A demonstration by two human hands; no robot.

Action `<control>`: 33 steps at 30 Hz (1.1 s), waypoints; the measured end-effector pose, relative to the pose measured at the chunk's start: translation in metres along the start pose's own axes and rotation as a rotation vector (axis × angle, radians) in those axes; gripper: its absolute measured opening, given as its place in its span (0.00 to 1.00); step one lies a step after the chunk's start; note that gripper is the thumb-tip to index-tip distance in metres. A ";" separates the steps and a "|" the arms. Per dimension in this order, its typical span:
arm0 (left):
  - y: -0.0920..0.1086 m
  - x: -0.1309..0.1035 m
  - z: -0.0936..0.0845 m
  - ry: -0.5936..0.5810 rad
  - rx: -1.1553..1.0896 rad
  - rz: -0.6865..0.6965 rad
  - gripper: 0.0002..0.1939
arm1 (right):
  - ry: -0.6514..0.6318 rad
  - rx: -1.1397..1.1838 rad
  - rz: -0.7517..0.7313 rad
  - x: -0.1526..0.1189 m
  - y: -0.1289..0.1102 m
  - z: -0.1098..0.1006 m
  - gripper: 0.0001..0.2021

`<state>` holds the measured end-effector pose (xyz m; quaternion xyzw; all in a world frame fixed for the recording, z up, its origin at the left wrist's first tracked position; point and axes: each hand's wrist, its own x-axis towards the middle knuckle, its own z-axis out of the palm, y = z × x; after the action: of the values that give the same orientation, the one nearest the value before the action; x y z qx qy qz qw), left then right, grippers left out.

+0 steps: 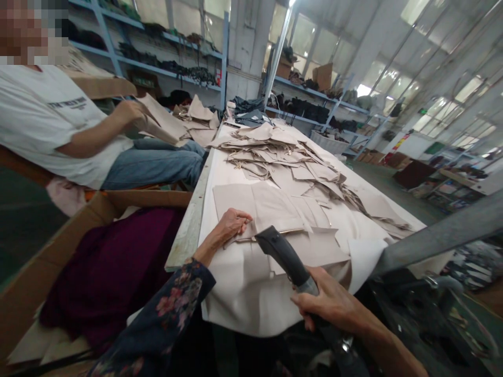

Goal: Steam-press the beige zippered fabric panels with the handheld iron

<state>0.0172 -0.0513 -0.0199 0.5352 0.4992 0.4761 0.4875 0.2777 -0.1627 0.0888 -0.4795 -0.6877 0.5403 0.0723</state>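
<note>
My left hand (pixel 230 226) is closed in a pinch at the left edge of a beige fabric piece (pixel 275 209). This piece lies flat on the white-covered table and has a metal zipper (pixel 291 230) running across it. In my right hand (pixel 330 298) is a black thread-suction nozzle (pixel 283 251), gripped by its grey-collared handle. Its flat, angled mouth is just above the fabric near the zipper's left part; whether it touches the cloth I cannot tell. Below my right hand, the rest of the handle runs into dark, blurred surroundings.
A heap of beige cut pieces (pixel 271 144) covers the table's far part. Left stands a cardboard box (pixel 23 293) with purple cloth (pixel 113 262). Beyond it a seated person (pixel 78 120) handles beige pieces. A grey metal bar (pixel 440 230) slants across the right side.
</note>
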 end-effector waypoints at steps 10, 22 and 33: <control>0.003 -0.002 -0.003 -0.008 -0.032 -0.012 0.16 | 0.154 -0.196 0.020 0.030 -0.010 0.022 0.02; 0.000 -0.001 -0.003 -0.022 -0.026 0.003 0.15 | 0.175 -0.179 -0.022 0.009 -0.008 0.012 0.03; 0.010 -0.011 0.004 -0.005 0.767 0.397 0.19 | 0.180 -0.142 0.053 -0.010 -0.004 0.019 0.03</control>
<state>0.0215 -0.0628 -0.0108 0.7644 0.5261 0.3396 0.1534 0.2690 -0.1825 0.0887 -0.5480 -0.7021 0.4466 0.0854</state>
